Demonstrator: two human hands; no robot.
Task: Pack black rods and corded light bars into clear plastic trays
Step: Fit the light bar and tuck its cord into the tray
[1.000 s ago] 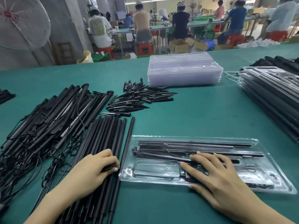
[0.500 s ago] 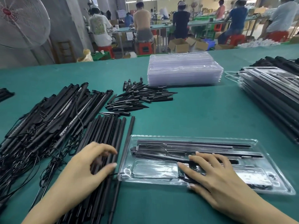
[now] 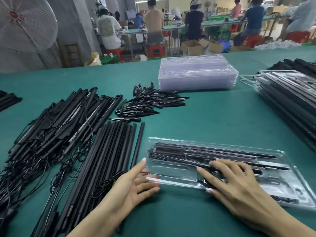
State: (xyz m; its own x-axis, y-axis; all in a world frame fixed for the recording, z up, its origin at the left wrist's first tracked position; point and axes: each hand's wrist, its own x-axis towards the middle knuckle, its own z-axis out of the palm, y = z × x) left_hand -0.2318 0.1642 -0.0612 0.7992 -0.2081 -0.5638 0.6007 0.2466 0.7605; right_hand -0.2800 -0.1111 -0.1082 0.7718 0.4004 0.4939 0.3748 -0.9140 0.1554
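A clear plastic tray lies on the green table in front of me. It holds long black rods and a corded light bar. My right hand rests on the tray with spread fingers, pressing on the black parts inside. My left hand is at the tray's left end, fingers straight and blurred, touching the rim and holding nothing. A row of loose black rods lies left of the tray. Further left is a tangled heap of corded light bars.
A pile of short black spikes sits behind the rods. A stack of empty clear trays stands at the back. Filled trays are stacked at the right edge. A fan and seated workers are beyond the table.
My left hand has come off the loose rods and moved right to the tray's left end, now with straight fingers. My right hand stays on the tray contents.
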